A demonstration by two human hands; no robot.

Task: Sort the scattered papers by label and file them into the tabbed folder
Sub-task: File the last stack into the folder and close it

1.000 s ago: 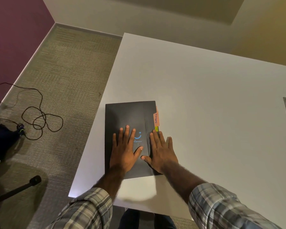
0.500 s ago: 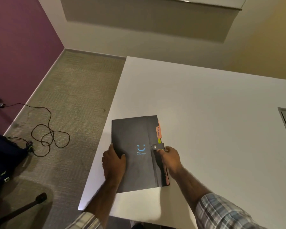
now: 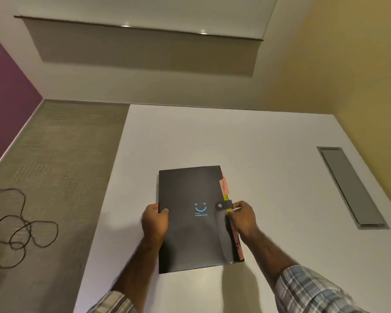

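A black tabbed folder with a blue smiley logo is held closed over the white table, its snap strap fastened across the right edge. An orange label tab and a yellow-green tab stick out on the right side. My left hand grips the folder's left edge, thumb on the cover. My right hand holds the right edge just beside the strap. No loose papers are in view.
A grey cable hatch is set into the table at the right. Carpet floor lies to the left, with a tangled black cord on it. A purple wall stands at the far left, a yellow wall at the right.
Both hands went from lying flat on the cover to gripping the folder's two side edges. The strap got fastened, and the view tilted upward toward the wall.
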